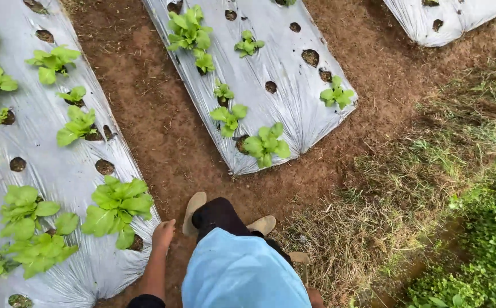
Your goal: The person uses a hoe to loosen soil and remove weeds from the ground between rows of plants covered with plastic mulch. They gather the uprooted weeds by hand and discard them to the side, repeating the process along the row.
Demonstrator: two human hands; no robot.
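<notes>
The left hand (163,234) hangs loosely curled and holds nothing, just beside a broad-leaved green lettuce plant (118,206) growing through a hole in the silver plastic mulch sheet (60,165) over the bed. The right hand (315,296) shows only at the picture's bottom edge, near a wooden tool handle (300,259); I cannot tell its grip.

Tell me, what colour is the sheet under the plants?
Shiny silver-grey plastic sheet, in the head view.
</notes>
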